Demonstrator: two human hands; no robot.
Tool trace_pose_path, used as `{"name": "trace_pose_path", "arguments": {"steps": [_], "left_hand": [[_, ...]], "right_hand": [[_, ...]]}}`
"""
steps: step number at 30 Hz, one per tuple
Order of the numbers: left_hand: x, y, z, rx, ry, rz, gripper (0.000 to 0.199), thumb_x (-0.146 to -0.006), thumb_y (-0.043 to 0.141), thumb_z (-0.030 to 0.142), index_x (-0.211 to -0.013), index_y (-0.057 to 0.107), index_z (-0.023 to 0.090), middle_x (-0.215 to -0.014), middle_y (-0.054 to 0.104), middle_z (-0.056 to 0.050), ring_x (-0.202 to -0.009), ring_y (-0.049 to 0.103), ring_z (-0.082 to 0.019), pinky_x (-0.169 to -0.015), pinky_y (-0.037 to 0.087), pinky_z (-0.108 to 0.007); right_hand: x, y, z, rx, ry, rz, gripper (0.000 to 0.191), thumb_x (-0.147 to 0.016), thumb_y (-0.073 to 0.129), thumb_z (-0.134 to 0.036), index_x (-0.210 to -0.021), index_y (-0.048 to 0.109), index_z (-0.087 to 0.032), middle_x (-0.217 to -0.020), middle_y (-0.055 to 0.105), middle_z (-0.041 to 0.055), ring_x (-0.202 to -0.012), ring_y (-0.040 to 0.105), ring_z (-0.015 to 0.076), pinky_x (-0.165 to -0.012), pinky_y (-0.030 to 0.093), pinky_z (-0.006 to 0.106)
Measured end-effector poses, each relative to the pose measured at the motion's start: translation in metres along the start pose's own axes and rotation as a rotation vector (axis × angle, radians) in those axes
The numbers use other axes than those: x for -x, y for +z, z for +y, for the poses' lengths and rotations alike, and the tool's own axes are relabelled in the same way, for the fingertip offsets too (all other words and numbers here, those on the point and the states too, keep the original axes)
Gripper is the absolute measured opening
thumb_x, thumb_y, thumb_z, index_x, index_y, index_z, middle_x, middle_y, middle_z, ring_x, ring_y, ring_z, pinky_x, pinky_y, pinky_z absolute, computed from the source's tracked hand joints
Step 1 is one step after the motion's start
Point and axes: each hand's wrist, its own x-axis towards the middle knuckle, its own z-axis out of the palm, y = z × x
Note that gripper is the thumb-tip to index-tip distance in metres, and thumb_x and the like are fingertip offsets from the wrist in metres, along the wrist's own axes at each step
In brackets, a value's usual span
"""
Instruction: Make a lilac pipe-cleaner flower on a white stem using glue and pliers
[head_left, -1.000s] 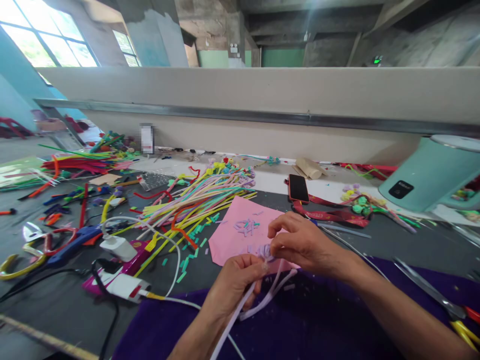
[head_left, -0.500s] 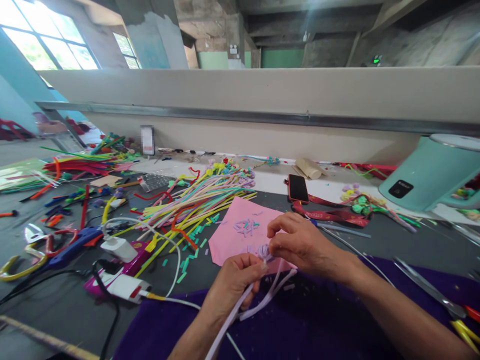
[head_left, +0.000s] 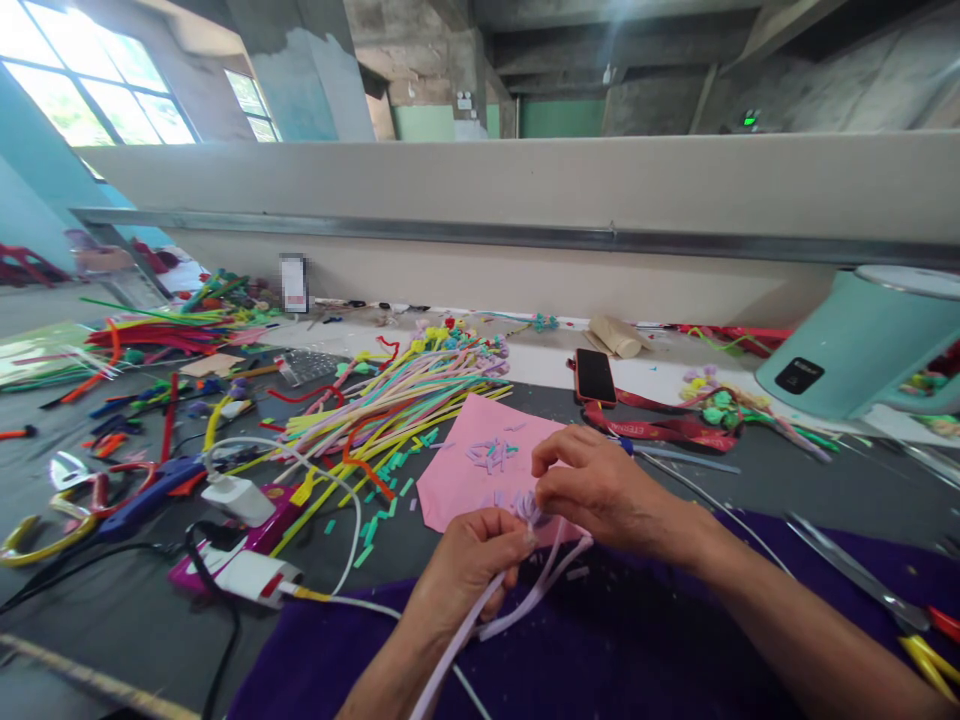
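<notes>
My left hand [head_left: 472, 555] pinches a lilac pipe-cleaner flower [head_left: 526, 506] just below its looped head. Its long lilac stem [head_left: 457, 645] trails down past my wrist. Curled around the right side of the head, my right hand [head_left: 600, 490] has its thumb and fingertips at the loops; the exact contact is partly hidden. Two more lilac pipe cleaners [head_left: 536, 595] hang beside my left hand. Under the hands lies a pink sheet [head_left: 450, 490] with short lilac cut pieces [head_left: 491, 457] on it.
Left of the sheet lie bundled pipe cleaners [head_left: 382, 405] and green cut pieces [head_left: 373, 530]. Nearby are a power strip [head_left: 277, 510] with chargers and pliers [head_left: 71, 470]. A phone [head_left: 595, 376] and mint kettle [head_left: 855, 345] stand beyond; scissors [head_left: 862, 575] lie right on purple cloth [head_left: 337, 650].
My right fingertips have shifted very slightly at the flower's head, and its loops look a little more spread. My left hand keeps its hold in the same place.
</notes>
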Motion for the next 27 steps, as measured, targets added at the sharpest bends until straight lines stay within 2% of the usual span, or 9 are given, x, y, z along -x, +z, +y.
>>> {"name": "trace_pose_path", "arguments": {"steps": [5, 8, 12, 14, 17, 21, 23, 27], "left_hand": [[0.0, 0.002, 0.0, 0.021, 0.004, 0.016, 0.021, -0.062, 0.067, 0.029, -0.059, 0.05, 0.017, -0.033, 0.046, 0.008, -0.021, 0.023, -0.001, -0.025, 0.01, -0.014], [0.002, 0.003, 0.002, 0.078, 0.023, 0.0, 0.022, -0.063, 0.067, 0.03, -0.06, 0.05, 0.016, -0.034, 0.045, 0.008, -0.021, 0.022, 0.0, -0.026, 0.008, -0.014], [0.004, 0.001, 0.006, 0.258, 0.071, -0.078, 0.018, -0.066, 0.065, 0.026, -0.062, 0.053, 0.014, -0.036, 0.044, 0.008, -0.023, 0.021, 0.001, -0.027, 0.007, -0.014], [0.005, -0.001, 0.007, 0.338, 0.085, -0.098, 0.014, -0.067, 0.064, 0.024, -0.065, 0.055, 0.013, -0.038, 0.043, 0.008, -0.025, 0.02, 0.001, -0.028, 0.008, -0.013], [0.005, -0.002, 0.008, 0.394, 0.1, -0.096, 0.016, -0.067, 0.064, 0.026, -0.068, 0.055, 0.013, -0.04, 0.044, 0.008, -0.026, 0.022, 0.001, -0.028, 0.011, -0.013], [0.006, -0.003, 0.008, 0.444, 0.114, -0.105, 0.017, -0.067, 0.066, 0.026, -0.069, 0.055, 0.013, -0.042, 0.046, 0.007, -0.027, 0.026, 0.001, -0.029, 0.014, -0.012], [0.007, -0.003, 0.008, 0.474, 0.12, -0.112, 0.016, -0.069, 0.065, 0.025, -0.071, 0.056, 0.012, -0.043, 0.046, 0.007, -0.028, 0.026, 0.001, -0.029, 0.014, -0.012], [0.008, -0.003, 0.009, 0.508, 0.142, -0.113, 0.015, -0.07, 0.064, 0.025, -0.073, 0.057, 0.011, -0.045, 0.048, 0.006, -0.029, 0.027, 0.002, -0.029, 0.015, -0.011]], "right_hand": [[0.0, 0.001, 0.0, 0.011, -0.008, 0.026, 0.007, -0.08, 0.056, -0.014, -0.078, 0.062, -0.018, -0.094, 0.058, 0.004, -0.088, 0.049, 0.0155, -0.076, 0.037, 0.029], [0.0, -0.001, 0.003, -0.026, -0.012, 0.066, 0.01, -0.083, 0.055, -0.018, -0.085, 0.064, -0.021, -0.093, 0.059, 0.0042, -0.086, 0.05, 0.0154, -0.076, 0.039, 0.03], [0.001, -0.005, 0.006, -0.158, 0.079, 0.217, 0.022, -0.086, 0.049, -0.019, -0.105, 0.06, -0.021, -0.101, 0.057, 0.0068, -0.092, 0.051, 0.0154, -0.079, 0.042, 0.03], [0.001, -0.004, 0.006, -0.229, 0.158, 0.309, 0.023, -0.086, 0.049, -0.02, -0.108, 0.059, -0.021, -0.103, 0.056, 0.007, -0.094, 0.052, 0.0157, -0.08, 0.043, 0.031], [0.0, 0.001, 0.002, -0.358, 0.267, 0.368, 0.015, -0.084, 0.051, -0.021, -0.096, 0.062, -0.02, -0.089, 0.06, 0.0044, -0.082, 0.056, 0.0144, -0.072, 0.045, 0.028], [-0.003, 0.012, -0.005, -0.481, 0.373, 0.349, 0.008, -0.079, 0.054, -0.015, -0.078, 0.062, -0.017, -0.075, 0.061, 0.0014, -0.069, 0.055, 0.0127, -0.063, 0.042, 0.024], [-0.005, 0.018, -0.009, -0.567, 0.434, 0.319, 0.008, -0.078, 0.054, -0.014, -0.075, 0.062, -0.016, -0.071, 0.06, 0.0002, -0.065, 0.054, 0.0118, -0.06, 0.04, 0.023], [-0.008, 0.035, -0.017, -0.878, 0.608, 0.297, 0.001, -0.074, 0.056, -0.016, -0.073, 0.056, -0.016, -0.063, 0.053, -0.0035, -0.055, 0.048, 0.0088, -0.052, 0.038, 0.02]]}}
